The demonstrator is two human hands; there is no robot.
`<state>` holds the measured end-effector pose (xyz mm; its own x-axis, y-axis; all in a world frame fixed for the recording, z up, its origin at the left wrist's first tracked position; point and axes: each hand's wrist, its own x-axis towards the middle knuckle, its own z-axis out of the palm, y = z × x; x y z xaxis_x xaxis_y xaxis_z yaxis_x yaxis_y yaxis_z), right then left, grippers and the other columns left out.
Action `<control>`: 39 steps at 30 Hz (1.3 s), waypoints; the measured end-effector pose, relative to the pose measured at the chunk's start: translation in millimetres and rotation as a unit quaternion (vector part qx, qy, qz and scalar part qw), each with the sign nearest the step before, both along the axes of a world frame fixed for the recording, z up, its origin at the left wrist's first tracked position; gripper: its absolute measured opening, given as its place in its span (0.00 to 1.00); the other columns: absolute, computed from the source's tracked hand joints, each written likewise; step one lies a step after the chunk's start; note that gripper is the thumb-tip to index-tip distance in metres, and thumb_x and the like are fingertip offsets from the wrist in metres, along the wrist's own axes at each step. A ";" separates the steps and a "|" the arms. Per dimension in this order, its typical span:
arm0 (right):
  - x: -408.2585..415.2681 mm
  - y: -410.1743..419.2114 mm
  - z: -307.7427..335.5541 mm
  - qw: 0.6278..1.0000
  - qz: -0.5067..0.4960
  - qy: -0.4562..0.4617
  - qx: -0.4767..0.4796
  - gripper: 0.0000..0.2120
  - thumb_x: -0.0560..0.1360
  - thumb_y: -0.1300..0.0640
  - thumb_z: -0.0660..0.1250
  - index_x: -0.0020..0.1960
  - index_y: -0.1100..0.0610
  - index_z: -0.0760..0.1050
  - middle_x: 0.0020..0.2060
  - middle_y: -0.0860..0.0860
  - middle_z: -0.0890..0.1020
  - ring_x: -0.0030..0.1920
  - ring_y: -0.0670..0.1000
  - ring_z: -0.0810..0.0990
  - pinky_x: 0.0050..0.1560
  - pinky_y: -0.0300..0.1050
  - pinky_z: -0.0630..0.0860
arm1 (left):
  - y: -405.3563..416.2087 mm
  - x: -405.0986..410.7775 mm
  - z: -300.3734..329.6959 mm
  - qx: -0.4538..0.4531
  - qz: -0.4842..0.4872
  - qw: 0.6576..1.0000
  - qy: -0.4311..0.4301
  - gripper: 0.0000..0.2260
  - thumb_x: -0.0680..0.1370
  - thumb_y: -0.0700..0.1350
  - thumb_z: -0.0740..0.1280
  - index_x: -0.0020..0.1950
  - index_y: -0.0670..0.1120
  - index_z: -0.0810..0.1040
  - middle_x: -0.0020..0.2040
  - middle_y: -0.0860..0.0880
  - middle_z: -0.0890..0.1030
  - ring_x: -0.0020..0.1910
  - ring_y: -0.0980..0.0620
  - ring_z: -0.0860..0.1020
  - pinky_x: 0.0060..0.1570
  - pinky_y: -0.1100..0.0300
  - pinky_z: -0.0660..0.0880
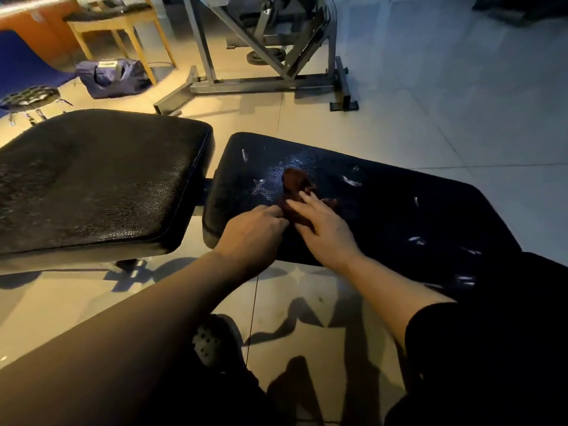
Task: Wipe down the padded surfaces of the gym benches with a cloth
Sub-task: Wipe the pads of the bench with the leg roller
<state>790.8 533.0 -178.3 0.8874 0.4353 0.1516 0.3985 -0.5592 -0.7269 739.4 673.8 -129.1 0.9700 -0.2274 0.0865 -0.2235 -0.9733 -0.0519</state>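
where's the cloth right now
In the head view the dark red cloth lies bunched on the right-hand bench pad, under both hands' fingers, near the pad's left end.

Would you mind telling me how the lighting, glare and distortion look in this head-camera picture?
Head view: warm light at upper left, cooler at right; glare patches on the right bench pad around the dark cloth; hard arm shadows on the floor; wide-angle bending at the edges; the bar at top left is blurred.

Open black pad (384, 216) ahead and right of the right hand (325, 232), crumpled cloth (296, 187) at its fingertips, left hand (255, 232) close on its left, second pad (98, 179) beyond a narrow gap further left
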 end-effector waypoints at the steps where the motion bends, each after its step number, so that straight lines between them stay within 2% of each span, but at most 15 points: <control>1: 1.5 -8.1 -1.6 1.000 -0.017 0.004 -0.002 0.22 0.80 0.57 0.62 0.74 0.47 0.65 0.76 0.47 0.61 0.77 0.48 0.53 0.76 0.52 0.53 | 5.4 -2.1 2.0 -0.002 -0.005 1.000 0.009 0.16 0.81 0.46 0.60 0.69 0.53 0.72 0.67 0.53 0.72 0.65 0.53 0.69 0.59 0.60 0.71; 4: -4.5 -27.7 -8.9 0.987 -0.159 0.006 -0.018 0.21 0.81 0.55 0.61 0.73 0.48 0.66 0.75 0.49 0.64 0.77 0.49 0.56 0.74 0.50 0.56 | 16.5 -6.2 4.5 -0.002 -0.032 0.999 0.020 0.19 0.82 0.45 0.59 0.74 0.51 0.66 0.73 0.52 0.67 0.70 0.52 0.65 0.66 0.58 0.66; 6: -17.2 -20.5 -8.7 0.979 -0.201 0.003 -0.044 0.20 0.81 0.55 0.60 0.73 0.49 0.66 0.75 0.50 0.65 0.77 0.51 0.56 0.74 0.51 0.57 | 13.7 -8.0 0.2 0.007 -0.067 0.998 0.020 0.20 0.81 0.45 0.59 0.74 0.50 0.66 0.73 0.50 0.66 0.72 0.52 0.64 0.70 0.58 0.61; 8: -30.7 -5.7 -8.3 0.981 -0.178 -0.020 -0.071 0.20 0.81 0.55 0.60 0.73 0.49 0.67 0.74 0.50 0.66 0.76 0.51 0.57 0.74 0.51 0.58 | 6.3 -6.9 -5.2 0.012 -0.103 0.995 0.012 0.19 0.81 0.43 0.60 0.72 0.49 0.68 0.72 0.50 0.68 0.70 0.51 0.65 0.70 0.58 0.60; 11: -21.0 -4.4 -12.2 0.984 -0.155 -0.040 -0.082 0.20 0.81 0.55 0.59 0.73 0.48 0.67 0.73 0.48 0.68 0.76 0.49 0.59 0.73 0.51 0.61 | 2.5 1.9 -10.6 -0.005 -0.112 0.994 0.008 0.16 0.79 0.42 0.61 0.67 0.48 0.73 0.65 0.50 0.73 0.65 0.51 0.70 0.66 0.58 0.67; 15: 27.3 -21.1 -14.6 0.979 -0.195 -0.010 -0.060 0.20 0.81 0.57 0.60 0.72 0.49 0.69 0.73 0.49 0.68 0.75 0.50 0.60 0.73 0.51 0.61 | 5.4 6.4 -14.2 -0.016 -0.118 0.993 0.020 0.15 0.81 0.44 0.59 0.67 0.47 0.73 0.66 0.50 0.73 0.66 0.51 0.69 0.65 0.57 0.68; 18: 6.2 -16.9 -15.9 0.979 -0.202 -0.021 -0.016 0.19 0.80 0.59 0.62 0.71 0.52 0.70 0.72 0.52 0.69 0.76 0.51 0.59 0.72 0.43 0.55 | 5.9 5.8 -13.9 -0.005 -0.131 0.991 0.022 0.17 0.82 0.46 0.58 0.70 0.47 0.71 0.70 0.50 0.70 0.68 0.51 0.67 0.67 0.59 0.64; 21: -29.6 -16.8 -21.4 0.984 -0.168 -0.054 0.000 0.19 0.79 0.60 0.63 0.70 0.53 0.72 0.71 0.51 0.71 0.75 0.49 0.61 0.70 0.38 0.54 | 5.0 11.3 -10.1 0.006 -0.127 0.991 0.033 0.16 0.82 0.48 0.57 0.68 0.49 0.73 0.68 0.51 0.71 0.66 0.52 0.69 0.64 0.58 0.68; 23: -17.4 -26.0 -22.7 0.987 -0.151 -0.056 -0.028 0.19 0.80 0.58 0.63 0.71 0.51 0.71 0.71 0.49 0.70 0.75 0.47 0.60 0.70 0.39 0.56 | 1.8 15.7 -6.1 0.014 -0.121 0.991 0.046 0.14 0.82 0.49 0.57 0.65 0.50 0.75 0.65 0.52 0.72 0.64 0.51 0.71 0.60 0.56 0.72; 26: 21.1 -40.6 -20.8 0.978 -0.203 -0.015 -0.038 0.19 0.81 0.58 0.61 0.71 0.51 0.71 0.72 0.49 0.69 0.75 0.49 0.60 0.72 0.46 0.59 | -0.2 16.8 -4.1 0.016 -0.115 0.992 0.056 0.14 0.82 0.50 0.58 0.65 0.49 0.75 0.65 0.51 0.72 0.64 0.50 0.71 0.59 0.53 0.73; 29: 23.6 -34.5 -21.6 0.970 -0.240 -0.012 -0.033 0.19 0.80 0.59 0.61 0.70 0.52 0.72 0.73 0.51 0.69 0.75 0.52 0.60 0.72 0.48 0.60 | 4.8 10.4 -7.1 0.021 -0.133 0.989 0.057 0.19 0.82 0.50 0.58 0.72 0.50 0.68 0.73 0.52 0.66 0.70 0.52 0.65 0.66 0.58 0.65; 31: 9.3 -10.0 -18.3 0.978 -0.205 -0.027 -0.012 0.19 0.80 0.60 0.62 0.70 0.52 0.72 0.73 0.52 0.69 0.76 0.52 0.59 0.72 0.46 0.58 | 12.9 6.5 -6.0 0.017 -0.134 0.989 0.056 0.21 0.81 0.49 0.59 0.75 0.51 0.65 0.74 0.54 0.64 0.72 0.54 0.63 0.69 0.61 0.61; 35: -6.1 20.4 -7.4 0.995 -0.074 -0.063 -0.003 0.22 0.79 0.61 0.63 0.71 0.51 0.70 0.73 0.51 0.68 0.76 0.50 0.59 0.74 0.46 0.55 | 28.4 8.7 6.8 -0.003 -0.116 0.992 0.045 0.14 0.79 0.50 0.62 0.64 0.53 0.76 0.64 0.55 0.73 0.63 0.53 0.72 0.60 0.54 0.73; 37: 0.3 2.8 -10.8 0.993 -0.100 -0.060 -0.023 0.21 0.79 0.59 0.63 0.71 0.50 0.70 0.73 0.49 0.68 0.75 0.49 0.60 0.73 0.45 0.56 | 33.4 9.4 11.7 0.000 -0.104 0.993 0.061 0.16 0.79 0.51 0.62 0.67 0.52 0.75 0.68 0.55 0.72 0.65 0.54 0.71 0.61 0.53 0.73; 39: 4.7 -22.5 -16.2 0.981 -0.188 -0.037 -0.024 0.19 0.80 0.58 0.63 0.71 0.51 0.71 0.72 0.50 0.70 0.74 0.50 0.62 0.72 0.45 0.57 | 38.2 7.9 12.9 0.006 -0.095 0.993 0.071 0.19 0.80 0.51 0.62 0.71 0.52 0.70 0.72 0.55 0.67 0.69 0.54 0.67 0.64 0.53 0.71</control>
<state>795.5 510.4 -194.4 0.9740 0.0883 0.2088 0.2086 -0.7102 -0.6724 747.3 712.0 -116.2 0.9115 -0.4080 -0.0512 -0.4093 -0.9122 -0.0173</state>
